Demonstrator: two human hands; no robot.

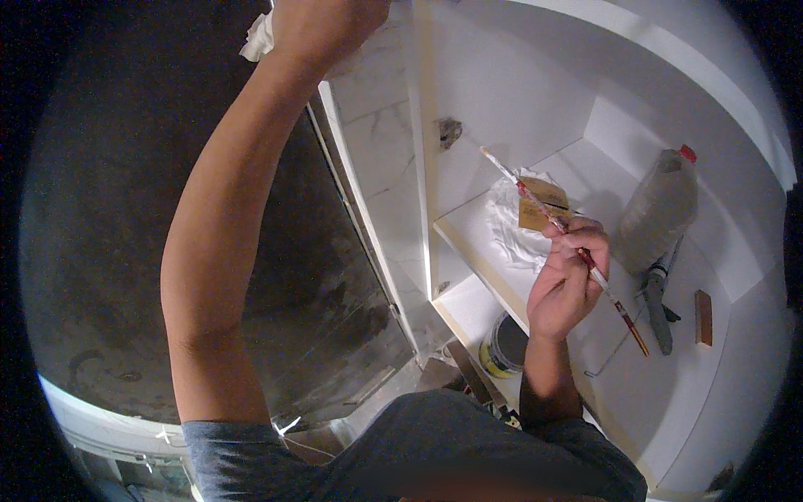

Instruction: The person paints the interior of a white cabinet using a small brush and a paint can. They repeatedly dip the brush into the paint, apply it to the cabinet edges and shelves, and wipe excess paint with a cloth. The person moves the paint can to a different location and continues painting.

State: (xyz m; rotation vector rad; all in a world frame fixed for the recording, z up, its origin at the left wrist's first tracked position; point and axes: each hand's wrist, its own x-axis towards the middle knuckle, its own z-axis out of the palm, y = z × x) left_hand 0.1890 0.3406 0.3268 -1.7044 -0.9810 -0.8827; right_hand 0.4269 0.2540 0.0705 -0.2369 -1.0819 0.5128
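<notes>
Smears of red and white run along the slim stick [535, 201], which sits in the grip of our right hand [559, 293], fingers curled closed about its middle, above the shelf [623, 402]. Its upper end points toward the rough dark patch [450, 134] in the white boards [510, 67] but looks apart from it; whether either end carries bristles, we cannot tell. Our left hand [335, 25] is cut off by the top edge with a white crumpled wad [261, 38] showing beside it, so we cannot tell how open that grip is or whether it has hold of the wad.

From here, we judge the likeliest trouble to be a stray mark: if we let the long stick swing, either end could smear the boards, and its lower end looks near the grey gun-shaped tool [659, 322]. A careless wrist might knock over the clear bottle [661, 197] or drag the yellow-brown paper [535, 220] and the crumpled white sheet [504, 222] off the shelf. Should our fingers slacken, the stick could slip down toward the tub [493, 361] on the level below
</notes>
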